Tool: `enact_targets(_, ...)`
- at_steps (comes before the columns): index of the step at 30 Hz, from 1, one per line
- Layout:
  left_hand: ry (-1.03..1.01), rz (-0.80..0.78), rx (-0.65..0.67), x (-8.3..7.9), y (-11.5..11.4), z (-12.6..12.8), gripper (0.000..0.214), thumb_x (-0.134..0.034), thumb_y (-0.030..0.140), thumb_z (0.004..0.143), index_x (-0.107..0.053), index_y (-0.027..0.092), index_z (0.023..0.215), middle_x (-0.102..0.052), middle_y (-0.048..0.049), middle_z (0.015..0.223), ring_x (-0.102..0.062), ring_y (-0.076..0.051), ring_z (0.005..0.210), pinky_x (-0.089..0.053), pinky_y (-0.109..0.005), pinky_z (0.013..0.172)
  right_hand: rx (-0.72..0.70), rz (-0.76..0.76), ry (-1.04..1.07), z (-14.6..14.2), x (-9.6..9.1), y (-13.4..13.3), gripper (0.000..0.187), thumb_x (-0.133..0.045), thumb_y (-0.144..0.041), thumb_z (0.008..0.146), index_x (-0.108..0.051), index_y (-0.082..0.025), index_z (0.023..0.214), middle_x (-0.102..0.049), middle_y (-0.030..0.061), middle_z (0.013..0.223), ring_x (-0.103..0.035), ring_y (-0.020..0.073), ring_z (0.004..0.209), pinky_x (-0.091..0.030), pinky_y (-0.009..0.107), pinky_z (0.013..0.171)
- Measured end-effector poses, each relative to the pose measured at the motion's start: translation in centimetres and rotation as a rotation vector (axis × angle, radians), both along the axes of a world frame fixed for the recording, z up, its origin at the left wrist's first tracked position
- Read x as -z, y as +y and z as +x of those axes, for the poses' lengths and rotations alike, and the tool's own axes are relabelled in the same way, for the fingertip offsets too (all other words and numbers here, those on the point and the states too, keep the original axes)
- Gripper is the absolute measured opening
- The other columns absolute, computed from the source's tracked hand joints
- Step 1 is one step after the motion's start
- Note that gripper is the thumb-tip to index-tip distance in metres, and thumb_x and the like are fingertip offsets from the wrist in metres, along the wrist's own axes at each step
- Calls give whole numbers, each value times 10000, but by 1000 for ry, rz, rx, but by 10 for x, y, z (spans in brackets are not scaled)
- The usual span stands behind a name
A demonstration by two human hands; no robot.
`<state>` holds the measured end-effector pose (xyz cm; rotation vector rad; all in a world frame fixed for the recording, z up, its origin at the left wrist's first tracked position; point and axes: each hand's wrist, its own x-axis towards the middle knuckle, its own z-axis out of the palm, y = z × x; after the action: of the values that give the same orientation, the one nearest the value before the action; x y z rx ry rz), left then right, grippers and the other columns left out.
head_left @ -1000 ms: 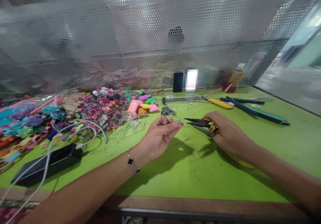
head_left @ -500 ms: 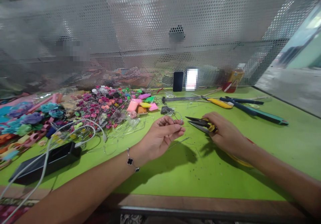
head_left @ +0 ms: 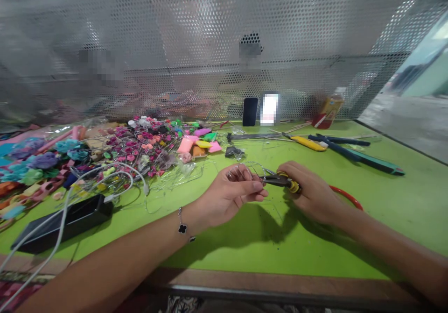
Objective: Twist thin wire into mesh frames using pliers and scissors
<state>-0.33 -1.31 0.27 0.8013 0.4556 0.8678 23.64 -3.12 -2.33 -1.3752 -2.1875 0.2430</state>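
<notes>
My left hand [head_left: 238, 187] pinches a thin bent wire [head_left: 255, 164] that arcs over the fingers in a loop. My right hand [head_left: 310, 189] is wrapped round the handles of a pair of pliers [head_left: 276, 179] with black and yellow grips. The tips of the pliers reach the wire right beside my left fingertips, and their jaws look nearly closed there. Whether they bite on the wire is too small to tell. Behind my right hand a red curved part [head_left: 350, 197] shows; what it belongs to is partly hidden.
Craft flowers on wire stems [head_left: 140, 145] and colourful clay packets [head_left: 187, 145] lie at left. A black box [head_left: 63, 224] with a white cable sits front left. Behind stand a dark phone [head_left: 250, 112] and a bottle [head_left: 331, 112]. A yellow cutter [head_left: 308, 143] and long-handled tool [head_left: 364, 159] lie right.
The pliers in my right hand have moved left to my left fingertips, and their spread jaws have come together at the wire. My left hand has shifted slightly right.
</notes>
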Motion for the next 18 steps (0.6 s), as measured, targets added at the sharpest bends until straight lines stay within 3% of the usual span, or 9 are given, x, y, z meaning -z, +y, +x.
enact_targets(12, 4, -1, 62, -3, 0, -1, 369, -987, 179, 629, -631, 134, 712, -720, 0, 696, -733, -124, 631, -580, -210, 616, 33, -161, -89, 0, -5, -7, 171, -467, -96, 754, -513, -249, 816, -628, 11, 745, -572, 213, 678, -366, 309, 607)
enact_targets(18, 19, 23, 120, -2, 5, -4, 357, -969, 172, 660, -626, 134, 754, -713, -5, 722, -734, -124, 652, -580, -203, 619, -121, -78, -4, 7, -11, 5, 254, -475, -89, 767, -574, -248, 938, -688, 49, 924, -646, 237, 845, -501, 326, 730)
